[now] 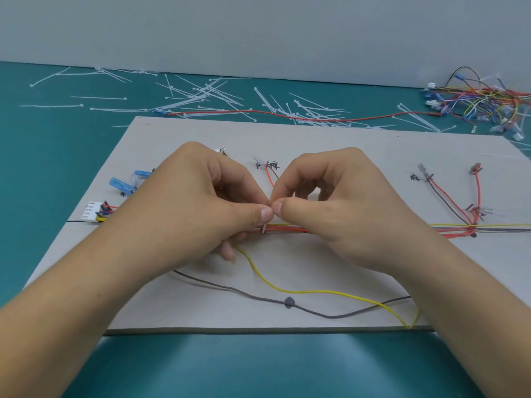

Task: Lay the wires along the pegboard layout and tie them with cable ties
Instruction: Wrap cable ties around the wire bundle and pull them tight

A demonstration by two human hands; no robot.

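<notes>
Together, left hand (198, 205) and right hand (342, 205) curled, pinching cable tie (263, 229)

Left hand (195, 205) and right hand (344, 205) pinch cable tie (263, 229) round wires (290, 229).

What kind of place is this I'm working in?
Probably a wire-harness assembly bench: a grey layout board with handwritten marks on a green mat, loose cable ties scattered behind it, and a heap of connector-tipped wires far right.
</notes>
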